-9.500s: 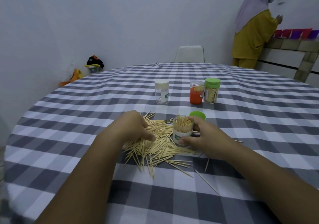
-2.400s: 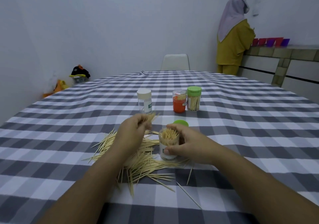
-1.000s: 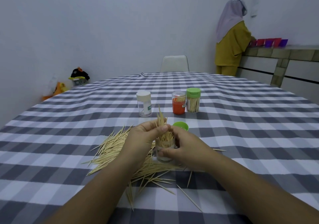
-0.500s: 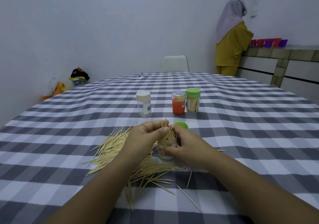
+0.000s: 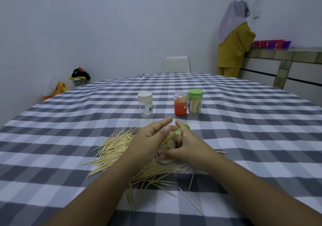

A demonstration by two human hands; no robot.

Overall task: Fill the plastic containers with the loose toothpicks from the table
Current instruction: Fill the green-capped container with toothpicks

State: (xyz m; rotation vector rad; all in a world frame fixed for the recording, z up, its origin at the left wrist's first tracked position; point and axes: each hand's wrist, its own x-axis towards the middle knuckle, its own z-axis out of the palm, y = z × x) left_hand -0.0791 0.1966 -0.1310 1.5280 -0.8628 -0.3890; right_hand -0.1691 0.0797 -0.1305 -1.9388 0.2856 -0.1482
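A small clear plastic container stands on the checked tablecloth, and my right hand grips it from the right. A bunch of toothpicks leans inside it, tips sticking out of the mouth. My left hand is over the container's left side with its forefinger straight, its thumb lying against the bunch. Loose toothpicks lie spread under and left of my hands. A green lid lies just behind my right hand.
Further back stand a white-capped clear container, an orange one and a green-capped one full of toothpicks. Stray toothpicks lie near the front. A white chair is at the far edge. A person stands at the counter.
The bunch my left hand pinched above the container has dropped into it. My left forefinger has straightened. My right hand still grips the container.
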